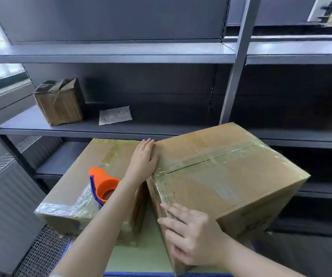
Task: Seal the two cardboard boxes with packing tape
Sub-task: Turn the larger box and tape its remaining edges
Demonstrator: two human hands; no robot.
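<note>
A large cardboard box stands at the right, tilted, with clear tape over its top seam and near corner. My left hand lies flat with straight fingers against its far left top edge. My right hand presses with spread fingers on the taped near side face. A second, lower cardboard box stands to the left, with tape on its top and front left corner. An orange tape dispenser rests on top of that left box, beside my left forearm.
Grey metal shelving runs behind the boxes, with a post in the middle. A small taped carton and a white sheet sit on the shelf. A light green surface lies under the boxes. A radiator stands at the left.
</note>
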